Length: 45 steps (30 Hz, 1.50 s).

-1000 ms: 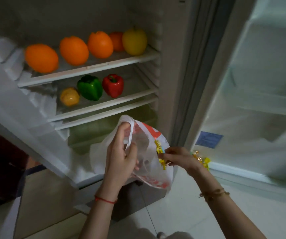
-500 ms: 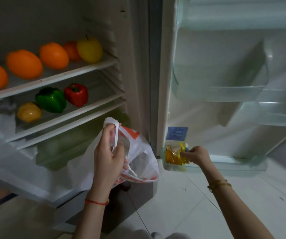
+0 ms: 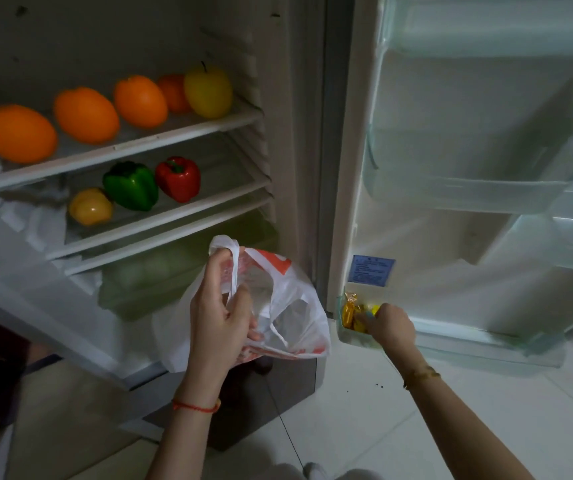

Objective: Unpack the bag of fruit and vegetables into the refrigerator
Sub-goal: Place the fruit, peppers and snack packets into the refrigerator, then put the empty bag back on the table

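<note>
Dim, soft picture; wide-angle bending at edges, dark left corner.

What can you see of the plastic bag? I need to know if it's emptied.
The thin white plastic bag with orange print hangs crumpled before the refrigerator's lower drawer, its mouth open. The left hand grips its handle loop. It looks slack and translucent; nothing bulky shows inside, though folds hide the bottom.
</note>
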Each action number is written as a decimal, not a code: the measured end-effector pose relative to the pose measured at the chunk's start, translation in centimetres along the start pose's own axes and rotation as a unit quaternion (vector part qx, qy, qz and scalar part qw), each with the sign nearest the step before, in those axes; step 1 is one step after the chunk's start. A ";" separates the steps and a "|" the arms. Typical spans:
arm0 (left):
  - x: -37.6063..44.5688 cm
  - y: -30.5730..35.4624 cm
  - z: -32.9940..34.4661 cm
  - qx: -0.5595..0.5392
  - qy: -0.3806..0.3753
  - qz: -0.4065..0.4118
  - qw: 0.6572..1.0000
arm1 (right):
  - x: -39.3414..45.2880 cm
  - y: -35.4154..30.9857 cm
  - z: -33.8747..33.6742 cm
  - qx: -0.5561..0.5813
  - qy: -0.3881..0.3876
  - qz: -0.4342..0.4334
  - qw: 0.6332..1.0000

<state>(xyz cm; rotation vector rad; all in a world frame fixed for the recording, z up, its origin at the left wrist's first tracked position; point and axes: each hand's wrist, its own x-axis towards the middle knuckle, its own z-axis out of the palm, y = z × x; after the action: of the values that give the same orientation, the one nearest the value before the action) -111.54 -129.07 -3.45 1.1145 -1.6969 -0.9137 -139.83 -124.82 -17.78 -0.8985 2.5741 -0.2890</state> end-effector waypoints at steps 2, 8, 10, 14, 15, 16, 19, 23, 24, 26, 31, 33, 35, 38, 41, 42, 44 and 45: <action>-0.2 0.1 -0.2 0.002 0.008 -0.006 1.000 | -0.8 -0.7 -0.9 0.002 0.079 -0.064 0.995; -0.9 0.5 -1.0 0.018 0.035 -0.011 0.999 | -4.8 -4.6 -2.1 0.124 0.008 -0.356 0.926; -1.3 0.6 -1.1 0.015 0.035 -0.020 0.999 | -5.8 -6.1 -1.1 0.045 -0.031 -0.425 0.904; -2.8 0.9 -1.4 0.004 0.049 -0.036 0.998 | -6.9 -8.2 0.7 -0.237 -0.052 -0.481 0.843; -3.2 0.9 -1.5 0.002 0.055 -0.040 0.998 | -7.1 -8.3 1.0 -0.288 -0.058 -0.483 0.825; -3.7 0.9 -1.6 -0.001 0.061 -0.042 0.997 | -7.4 -8.3 1.2 -0.327 -0.060 -0.486 0.808; -5.1 1.0 -1.9 0.001 0.070 -0.040 0.997 | -8.2 -7.4 1.8 -0.388 -0.058 -0.485 0.781; -7.1 1.3 -2.6 0.002 0.062 -0.033 0.998 | -9.3 -5.0 2.7 -0.351 -0.056 -0.455 0.817; -7.5 1.3 -2.8 0.000 0.055 -0.034 0.998 | -9.8 -4.4 2.8 -0.309 -0.057 -0.441 0.841; -8.5 1.3 -3.2 -0.008 0.036 -0.032 0.999 | -11.0 -3.0 2.8 -0.170 -0.074 -0.396 0.899; -11.6 1.5 -2.9 -0.023 -0.048 -0.039 0.998 | -15.7 1.8 1.4 0.282 -0.123 -0.220 0.926; -12.8 1.3 -2.3 -0.020 -0.082 -0.036 0.996 | -17.5 3.7 0.8 0.403 -0.117 -0.175 0.890; -14.4 1.5 -1.5 -0.020 -0.126 -0.027 0.991 | -19.6 6.2 0.3 0.488 -0.103 -0.133 0.856; -16.4 2.3 0.2 -0.035 -0.189 -0.018 0.981 | -22.2 10.1 -1.0 0.538 -0.054 -0.099 0.836; -17.9 3.2 2.7 -0.060 -0.239 0.001 0.969 | -24.4 13.7 -2.5 0.562 0.009 -0.071 0.824; -18.3 3.4 3.8 -0.064 -0.255 0.007 0.965 | -25.0 15.0 -3.0 0.567 0.029 -0.065 0.821; -19.1 4.2 6.0 -0.071 -0.285 0.011 0.956 | -26.0 17.6 -4.0 0.574 0.066 -0.055 0.815; -19.5 4.6 7.1 -0.074 -0.300 0.012 0.951 | -26.3 18.9 -4.4 0.577 0.085 -0.048 0.811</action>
<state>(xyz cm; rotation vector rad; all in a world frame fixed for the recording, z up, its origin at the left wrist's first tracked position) -115.52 -108.50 -7.03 0.7485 -2.0697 -1.4410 -133.30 -93.33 -11.96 -0.4904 1.8606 -1.7608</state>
